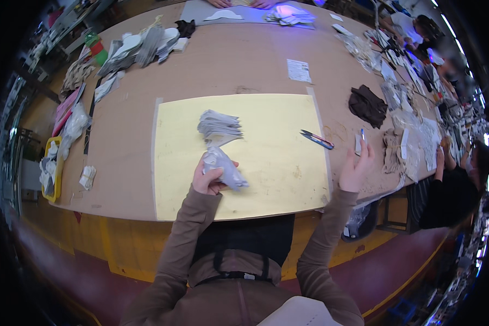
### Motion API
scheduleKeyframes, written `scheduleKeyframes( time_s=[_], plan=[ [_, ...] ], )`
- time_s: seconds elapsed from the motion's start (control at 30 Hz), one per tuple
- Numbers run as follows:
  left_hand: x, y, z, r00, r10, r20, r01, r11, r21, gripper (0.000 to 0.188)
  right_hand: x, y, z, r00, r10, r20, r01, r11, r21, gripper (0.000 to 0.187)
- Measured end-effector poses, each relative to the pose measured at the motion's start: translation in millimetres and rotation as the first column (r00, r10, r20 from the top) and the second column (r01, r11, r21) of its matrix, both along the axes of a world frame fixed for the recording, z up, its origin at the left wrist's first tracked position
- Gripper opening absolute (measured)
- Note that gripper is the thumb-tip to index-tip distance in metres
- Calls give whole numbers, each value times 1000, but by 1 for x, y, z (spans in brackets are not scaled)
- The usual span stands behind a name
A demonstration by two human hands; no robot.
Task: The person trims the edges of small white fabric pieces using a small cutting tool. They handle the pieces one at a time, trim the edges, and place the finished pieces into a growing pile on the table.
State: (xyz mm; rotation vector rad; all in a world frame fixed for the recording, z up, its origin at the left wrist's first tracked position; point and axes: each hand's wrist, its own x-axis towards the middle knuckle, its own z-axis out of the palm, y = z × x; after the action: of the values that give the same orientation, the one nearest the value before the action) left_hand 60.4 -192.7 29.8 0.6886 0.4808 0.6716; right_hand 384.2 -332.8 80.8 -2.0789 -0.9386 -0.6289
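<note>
My left hand [205, 178] is closed round a bundle of light grey cloth pieces [227, 169], held over a yellow sheet [266, 190] on the table. Just beyond it lies a fanned stack of similar grey cloth pieces [219, 126]. To the right, my right hand [357, 167] reaches past the sheet with its fingers stretched out and apart. Its fingertips are at a small white strip [358, 144] and a pen [363, 133]; contact is hard to make out. Blue-handled thread snips [317, 139] lie open on the sheet, between both hands.
A dark brown cloth [368, 106] and a printed paper [298, 70] lie beyond the sheet. Cloth piles [141, 49] and a green bottle [95, 48] stand far left; a yellow basket [52, 168] is at the left edge. Co-workers sit at right; another person's hands [263, 4] show opposite.
</note>
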Motion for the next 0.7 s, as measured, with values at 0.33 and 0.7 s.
scheduleKeyframes(
  time_s=[0.33, 0.7],
  plan=[
    [11, -11, -5, 983, 153, -101, -128, 968, 216, 60, -161, 29, 7, 460, 682, -569, -756, 637, 153, 45],
    [6, -7, 5, 996, -32, -78, 29, 999, -41, 44, -153, 31, -13, 475, 651, -592, -562, 742, 365, 24]
  ],
)
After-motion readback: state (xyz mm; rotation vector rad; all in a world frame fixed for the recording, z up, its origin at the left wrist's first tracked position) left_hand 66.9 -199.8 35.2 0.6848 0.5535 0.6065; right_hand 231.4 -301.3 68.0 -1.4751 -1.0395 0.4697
